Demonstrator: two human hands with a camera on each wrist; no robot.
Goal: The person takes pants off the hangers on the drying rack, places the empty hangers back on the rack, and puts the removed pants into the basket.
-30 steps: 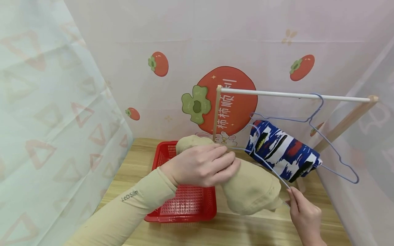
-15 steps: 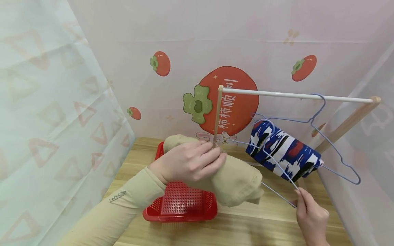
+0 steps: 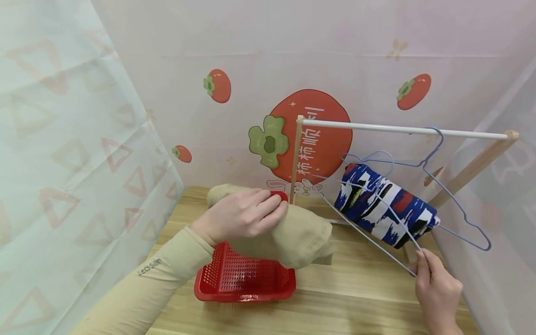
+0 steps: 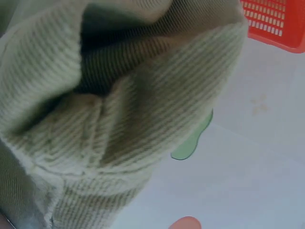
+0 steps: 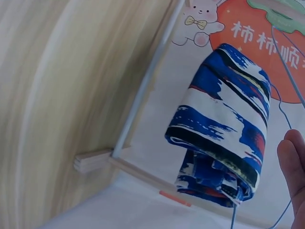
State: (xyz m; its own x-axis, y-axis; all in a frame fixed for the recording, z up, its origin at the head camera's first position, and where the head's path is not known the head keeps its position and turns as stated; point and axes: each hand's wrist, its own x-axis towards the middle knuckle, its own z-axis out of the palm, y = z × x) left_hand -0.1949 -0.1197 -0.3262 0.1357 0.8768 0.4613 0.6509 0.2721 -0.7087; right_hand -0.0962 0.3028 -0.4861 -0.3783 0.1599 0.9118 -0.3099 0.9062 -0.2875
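Cloth [image 3: 299, 235] clutched in left grip [image 3: 247, 211], its thumb hidden; right grip [image 3: 438, 284] pinches blue hanger [image 3: 389, 255].

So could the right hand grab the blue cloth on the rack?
Probably not yet: the cloth hangs close by, but the right hand holds a hanger whose wire crosses in front.

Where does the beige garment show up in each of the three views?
Head: beige garment below centre, in the left hand.
Left wrist: large, across the left and top.
Right wrist: not in it.
Shared by head and left wrist: red basket, top right in the latter.
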